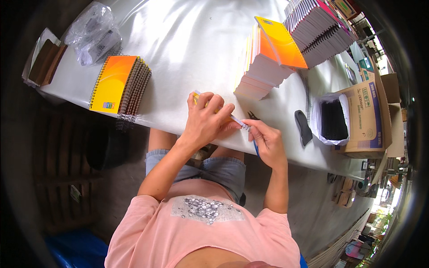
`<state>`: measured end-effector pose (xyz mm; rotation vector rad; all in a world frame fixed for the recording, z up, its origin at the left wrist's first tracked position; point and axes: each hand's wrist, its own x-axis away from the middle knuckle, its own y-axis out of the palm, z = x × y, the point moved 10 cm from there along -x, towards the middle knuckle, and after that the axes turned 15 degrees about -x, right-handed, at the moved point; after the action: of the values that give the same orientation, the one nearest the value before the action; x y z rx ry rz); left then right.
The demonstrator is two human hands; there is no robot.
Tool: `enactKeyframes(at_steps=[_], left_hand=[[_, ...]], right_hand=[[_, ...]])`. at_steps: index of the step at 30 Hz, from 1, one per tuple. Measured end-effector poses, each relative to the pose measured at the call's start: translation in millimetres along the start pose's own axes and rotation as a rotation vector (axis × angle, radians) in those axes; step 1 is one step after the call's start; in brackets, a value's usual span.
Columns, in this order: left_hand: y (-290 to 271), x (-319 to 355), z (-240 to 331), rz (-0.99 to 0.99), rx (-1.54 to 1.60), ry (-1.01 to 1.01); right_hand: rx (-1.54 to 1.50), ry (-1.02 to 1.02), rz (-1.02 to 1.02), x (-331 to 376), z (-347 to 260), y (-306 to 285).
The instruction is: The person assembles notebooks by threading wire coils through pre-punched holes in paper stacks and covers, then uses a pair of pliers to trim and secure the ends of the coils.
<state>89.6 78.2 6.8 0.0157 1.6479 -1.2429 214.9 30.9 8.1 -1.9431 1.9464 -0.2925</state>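
Observation:
My left hand (206, 115) is closed round a thin notebook (235, 119), seen nearly edge-on at the table's front edge. Yellow cover shows between the fingers, which hide most of it. At the notebook's right end, the fingertips of my right hand (271, 142) pinch a wire spiral (245, 127) along its edge. Pliers (253, 116) with dark jaws and a blue handle lie by or within my right hand; whether the palm grips them I cannot tell. Just beyond stands a tall stack of loose page blocks (263, 78), topped by orange-yellow covers (280, 42).
Spiral-bound orange-yellow notebooks (115, 85) are piled at the left, near a clear plastic bag (96, 38) and brown cardboard (47, 62). To the right are a dark flat strip (303, 127), a carton (364, 116) with black spirals (334, 119), and more bound notebooks (315, 27).

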Motion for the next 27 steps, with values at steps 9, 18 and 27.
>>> enactKeyframes(at_steps=[9,18,27], left_hand=[[-14,6,-21,-0.038,0.176,-0.012],[-17,3,-22,-0.082,0.259,-0.020],[-17,3,-24,-0.091,0.256,-0.005]], right_hand=[[0.926,0.477,0.574,80,87,-158],[-0.742,-0.221,0.671,50,36,-111],[-0.664,-0.044,-0.011,-13,10,11]])
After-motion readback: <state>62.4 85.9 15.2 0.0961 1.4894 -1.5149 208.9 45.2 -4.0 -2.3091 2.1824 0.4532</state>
